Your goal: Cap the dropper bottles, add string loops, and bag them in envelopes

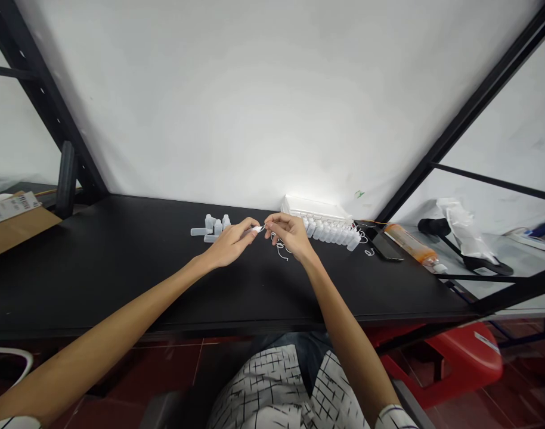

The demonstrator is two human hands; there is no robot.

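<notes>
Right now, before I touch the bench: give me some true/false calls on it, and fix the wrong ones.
1. The left hand holds a small white item. True.
2. The row of small bottles is left of the left hand. False: it is on the right hand's side.
3. The dark flat slab lies between that row and the orange bottle. True.
4. The red stool stands on the black table. False: it is below the tabletop.
5. Loose white strings lie near the right hand. True.

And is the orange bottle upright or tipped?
Tipped: the orange bottle lies on its side, white cap at the near end.
</notes>
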